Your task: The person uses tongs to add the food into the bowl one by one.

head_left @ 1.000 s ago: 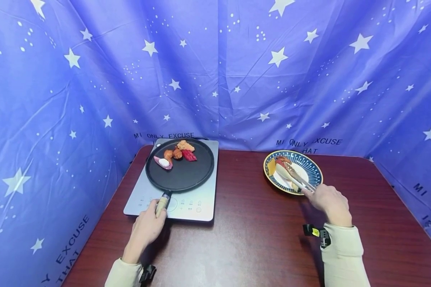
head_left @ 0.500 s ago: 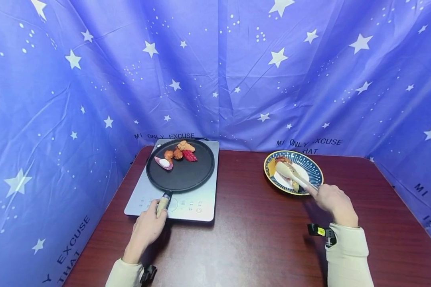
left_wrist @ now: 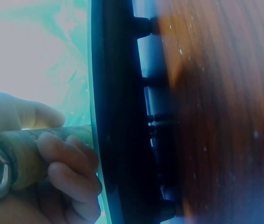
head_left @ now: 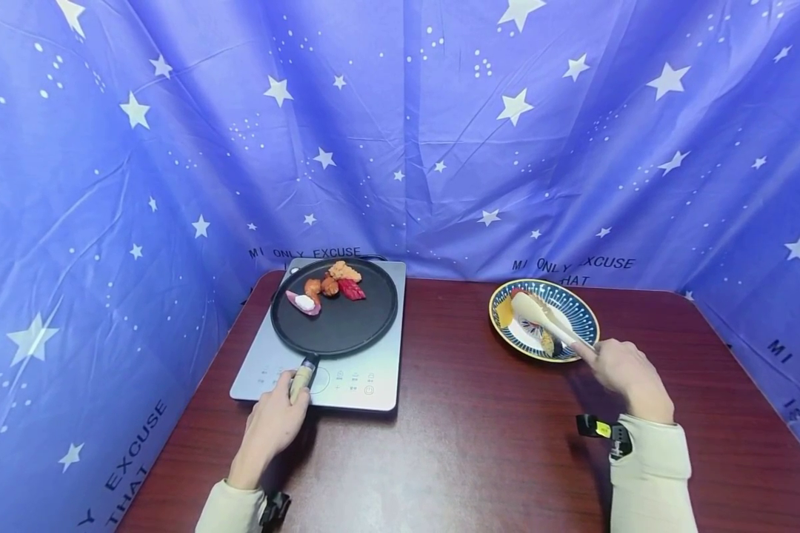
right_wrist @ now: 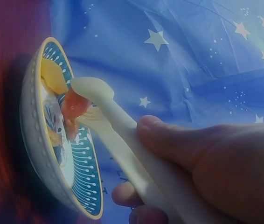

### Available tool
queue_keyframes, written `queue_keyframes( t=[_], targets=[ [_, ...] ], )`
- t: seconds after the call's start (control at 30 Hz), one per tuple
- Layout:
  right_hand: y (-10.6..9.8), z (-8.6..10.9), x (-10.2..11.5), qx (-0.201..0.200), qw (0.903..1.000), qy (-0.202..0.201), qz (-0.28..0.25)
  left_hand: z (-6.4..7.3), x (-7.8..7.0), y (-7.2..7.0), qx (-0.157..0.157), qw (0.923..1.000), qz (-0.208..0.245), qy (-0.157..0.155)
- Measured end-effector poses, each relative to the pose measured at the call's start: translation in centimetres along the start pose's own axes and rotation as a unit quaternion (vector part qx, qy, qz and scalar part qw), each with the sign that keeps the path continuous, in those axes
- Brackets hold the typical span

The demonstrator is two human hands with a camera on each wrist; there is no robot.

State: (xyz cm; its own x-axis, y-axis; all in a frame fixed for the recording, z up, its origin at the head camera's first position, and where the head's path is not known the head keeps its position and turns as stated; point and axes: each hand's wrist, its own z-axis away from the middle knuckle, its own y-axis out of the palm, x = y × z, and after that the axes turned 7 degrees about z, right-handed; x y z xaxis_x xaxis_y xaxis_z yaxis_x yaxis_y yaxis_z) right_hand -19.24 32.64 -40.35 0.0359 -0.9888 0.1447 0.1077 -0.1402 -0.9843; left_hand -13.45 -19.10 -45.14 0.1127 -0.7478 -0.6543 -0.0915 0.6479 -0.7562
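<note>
In the head view, my left hand [head_left: 276, 418] grips the wooden-looking handle [head_left: 302, 379] of a flat black pan [head_left: 330, 326]. Curled fingers wrap that handle in the left wrist view. Cream-coloured tongs [head_left: 570, 337] are in my right hand [head_left: 630, 377], reaching over a blue-and-white patterned plate [head_left: 581, 307] with a yellow rim. The right wrist view shows a reddish-orange food piece [right_wrist: 76, 103] between the tongs' tips, above the plate. A yellow piece [head_left: 504, 311] lies at the plate's left side, and a dark-edged yellowish piece [head_left: 550, 343] near its front.
The pan stands on a silver induction cooker [head_left: 373, 389] at the left. Inside it lie a pink-and-white piece [head_left: 303, 302], brown balls [head_left: 330, 286], a crumbly tan piece [head_left: 344, 271] and a red piece [head_left: 352, 289]. A starry blue curtain [head_left: 400, 148] encloses the dark red table [head_left: 453, 414].
My right hand has shifted slightly right. The tongs have turned and risen with the reddish piece, showing more of the plate's middle. My left hand stays on the pan handle.
</note>
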Motion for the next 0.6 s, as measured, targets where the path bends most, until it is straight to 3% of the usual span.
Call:
queue_keyframes(
  t=[0.6],
  targets=[
    [0.42,-0.16,0.35,-0.059,0.998,-0.023,0.001,-0.13,0.12,0.17,0.001,1.0,-0.002,-0.005]
  ],
)
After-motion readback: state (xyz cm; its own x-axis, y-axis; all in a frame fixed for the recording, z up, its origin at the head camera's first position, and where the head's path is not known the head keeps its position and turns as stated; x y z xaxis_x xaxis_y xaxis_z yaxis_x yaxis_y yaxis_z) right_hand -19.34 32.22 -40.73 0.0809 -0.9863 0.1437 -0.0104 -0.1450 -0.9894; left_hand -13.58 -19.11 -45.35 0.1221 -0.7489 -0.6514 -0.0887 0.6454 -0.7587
